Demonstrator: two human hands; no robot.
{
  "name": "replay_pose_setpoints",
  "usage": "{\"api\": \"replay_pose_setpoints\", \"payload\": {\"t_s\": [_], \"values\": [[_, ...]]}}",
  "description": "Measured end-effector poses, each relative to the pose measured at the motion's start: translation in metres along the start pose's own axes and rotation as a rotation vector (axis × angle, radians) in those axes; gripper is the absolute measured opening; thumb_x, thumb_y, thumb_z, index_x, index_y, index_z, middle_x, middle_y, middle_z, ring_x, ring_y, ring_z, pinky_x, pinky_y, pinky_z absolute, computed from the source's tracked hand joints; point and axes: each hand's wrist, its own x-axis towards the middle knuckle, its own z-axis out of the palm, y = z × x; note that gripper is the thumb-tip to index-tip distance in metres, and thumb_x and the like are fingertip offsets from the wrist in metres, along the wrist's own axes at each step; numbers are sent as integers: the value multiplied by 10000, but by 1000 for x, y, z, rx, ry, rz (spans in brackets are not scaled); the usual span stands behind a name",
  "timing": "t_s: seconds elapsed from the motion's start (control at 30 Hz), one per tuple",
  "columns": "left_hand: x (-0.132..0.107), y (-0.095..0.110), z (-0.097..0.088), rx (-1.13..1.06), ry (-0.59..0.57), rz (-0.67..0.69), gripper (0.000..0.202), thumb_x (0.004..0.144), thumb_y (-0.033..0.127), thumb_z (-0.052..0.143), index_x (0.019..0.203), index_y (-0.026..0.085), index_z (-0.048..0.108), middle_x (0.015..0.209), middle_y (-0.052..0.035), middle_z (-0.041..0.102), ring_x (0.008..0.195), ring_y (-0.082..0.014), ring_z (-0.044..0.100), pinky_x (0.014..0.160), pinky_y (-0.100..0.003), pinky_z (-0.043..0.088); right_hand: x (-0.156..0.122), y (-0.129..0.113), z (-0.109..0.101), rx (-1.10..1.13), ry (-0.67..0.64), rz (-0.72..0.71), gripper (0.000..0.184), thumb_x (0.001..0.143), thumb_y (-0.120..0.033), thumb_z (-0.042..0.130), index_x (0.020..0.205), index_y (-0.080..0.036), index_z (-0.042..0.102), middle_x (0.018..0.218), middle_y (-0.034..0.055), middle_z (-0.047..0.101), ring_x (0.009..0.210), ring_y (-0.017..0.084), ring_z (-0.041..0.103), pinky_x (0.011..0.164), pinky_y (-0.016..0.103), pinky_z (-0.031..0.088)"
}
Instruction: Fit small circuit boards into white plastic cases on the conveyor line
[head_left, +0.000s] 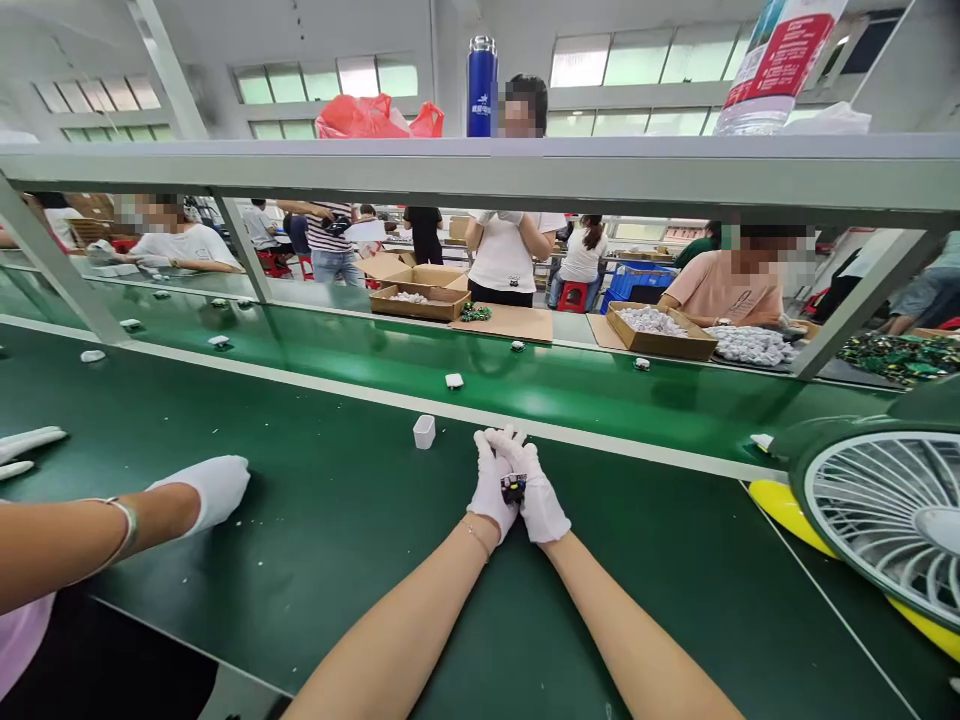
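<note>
My left hand (490, 487) and my right hand (541, 492), both in white gloves, meet over the green work surface. Their fingers point forward and overlap at the tips. Between the two palms sits a small black circuit board (513, 488) with light and yellow parts on it, held by both hands. Part of the board is hidden by the gloves. Just beyond my left hand, apart from it, stands a small white plastic cup (424, 432).
Past a pale strip runs a green conveyor belt (337, 350) with several small white-topped pieces. A co-worker's gloved hand (217, 492) rests at left. A fan (892, 520) stands at right. A metal shelf (480, 170) crosses above. Boxes of white parts (656, 325) lie across the belt.
</note>
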Motion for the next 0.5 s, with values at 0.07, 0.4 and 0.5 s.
{"api": "replay_pose_setpoints", "payload": {"t_s": [0.07,0.4,0.5], "values": [[0,-1,1,9,39,14,662,790,633,217,1286,219,360,1329,-58,371,1210,-179,354,992,-276,329,-2,0,-1,-25,19,-3,403,826,-455,352,1087,-224,555,1259,-9,459,1217,167,350,1087,355,168],[-13,1,9,-22,-9,-116,667,773,623,302,1194,140,487,1193,-118,511,1135,-271,438,957,-386,365,5,1,-11,-423,341,-286,443,870,-446,228,1130,-229,514,1257,5,448,1220,154,325,1066,346,165],[-14,4,10,-58,-44,-130,630,791,567,322,1199,112,475,1177,-141,518,1122,-264,453,938,-377,387,10,-1,-19,-477,507,-339,420,868,-412,244,1120,-210,511,1220,37,474,1177,164,373,1037,358,215]]}}
